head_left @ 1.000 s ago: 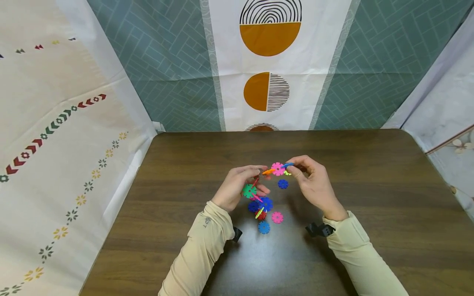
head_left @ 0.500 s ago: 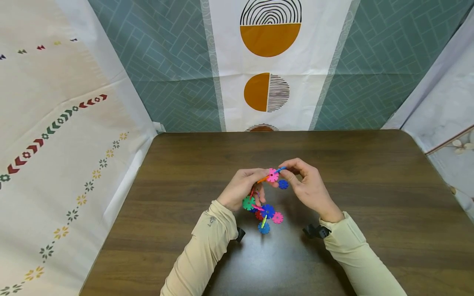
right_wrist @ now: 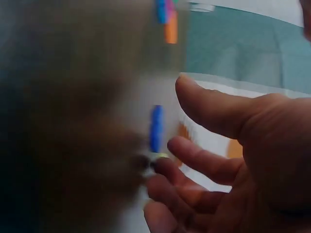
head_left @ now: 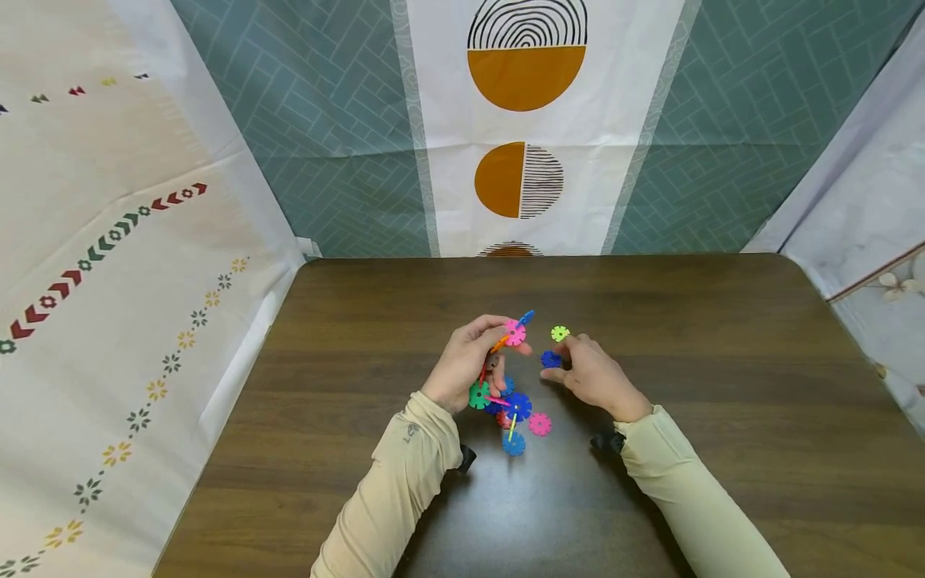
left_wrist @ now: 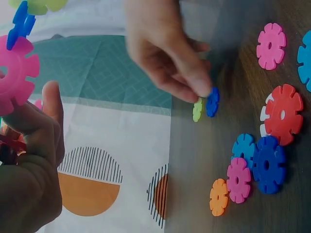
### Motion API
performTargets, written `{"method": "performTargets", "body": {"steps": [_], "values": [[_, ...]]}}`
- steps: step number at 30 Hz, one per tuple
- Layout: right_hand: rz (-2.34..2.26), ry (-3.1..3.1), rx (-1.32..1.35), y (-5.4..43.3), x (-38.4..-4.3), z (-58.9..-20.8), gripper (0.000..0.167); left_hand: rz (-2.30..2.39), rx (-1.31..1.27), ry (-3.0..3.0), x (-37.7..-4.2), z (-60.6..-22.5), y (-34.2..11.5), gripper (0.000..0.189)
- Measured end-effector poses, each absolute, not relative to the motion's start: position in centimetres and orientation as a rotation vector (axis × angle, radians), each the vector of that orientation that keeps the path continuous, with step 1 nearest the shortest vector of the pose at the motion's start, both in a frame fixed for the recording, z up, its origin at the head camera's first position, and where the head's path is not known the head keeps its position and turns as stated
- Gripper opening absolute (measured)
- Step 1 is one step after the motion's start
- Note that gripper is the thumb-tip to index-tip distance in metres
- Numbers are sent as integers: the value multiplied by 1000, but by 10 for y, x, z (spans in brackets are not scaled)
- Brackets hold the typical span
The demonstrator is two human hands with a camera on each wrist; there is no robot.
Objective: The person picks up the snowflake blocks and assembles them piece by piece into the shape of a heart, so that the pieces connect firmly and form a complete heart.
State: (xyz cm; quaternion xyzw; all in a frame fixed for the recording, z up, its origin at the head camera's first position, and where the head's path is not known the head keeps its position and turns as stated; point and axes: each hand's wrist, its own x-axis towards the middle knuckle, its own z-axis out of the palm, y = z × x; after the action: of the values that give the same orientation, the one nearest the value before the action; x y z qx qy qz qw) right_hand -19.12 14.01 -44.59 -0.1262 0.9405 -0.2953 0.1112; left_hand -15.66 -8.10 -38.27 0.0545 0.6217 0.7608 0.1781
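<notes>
My left hand point(head_left: 462, 365) holds a chain of interlocking notched plastic discs, its fingers curled at the pink disc point(head_left: 515, 331) and orange disc point(head_left: 499, 343). A blue disc point(head_left: 526, 318) sticks out at the chain's upper end. Lower down hang a green disc point(head_left: 479, 395), a pink one seen edge-on and a dark blue disc point(head_left: 517, 407). My right hand point(head_left: 600, 381) is low over the table beside a loose dark blue disc point(head_left: 551, 360). In the right wrist view, thumb and fingers stand apart near that blue disc point(right_wrist: 156, 128), with nothing gripped.
A loose lime disc point(head_left: 560, 333) lies just beyond the right fingers. Nearer on the wooden table point(head_left: 347, 385) lie a pink disc point(head_left: 539, 424), a light blue disc point(head_left: 514, 444) and a red disc point(left_wrist: 284, 115). A patterned cloth point(head_left: 347, 160) hangs behind the table.
My right hand has let go of the blue disc at the chain's end and moved down to the loose dark blue disc. The left hand holds the chain, its upper end now farther left.
</notes>
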Motion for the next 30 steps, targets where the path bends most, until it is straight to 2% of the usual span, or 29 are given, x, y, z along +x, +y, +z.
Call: {"method": "performTargets", "body": {"steps": [8,16,27,30], "values": [[-800,2821,-286,135,-197,-458,43,2153,156,1754,-155,-382,-82,25],[-854,2824,-161,131,-202,-462,54,2148,173,1765,-154,-381,-81,25],[-764,2810,-252,137,-207,-457,26,2144,142,1787,-152,-380,-82,30],[-705,2808,-260,138,-206,-454,27,2150,127,1775,-152,-379,-82,31]]}}
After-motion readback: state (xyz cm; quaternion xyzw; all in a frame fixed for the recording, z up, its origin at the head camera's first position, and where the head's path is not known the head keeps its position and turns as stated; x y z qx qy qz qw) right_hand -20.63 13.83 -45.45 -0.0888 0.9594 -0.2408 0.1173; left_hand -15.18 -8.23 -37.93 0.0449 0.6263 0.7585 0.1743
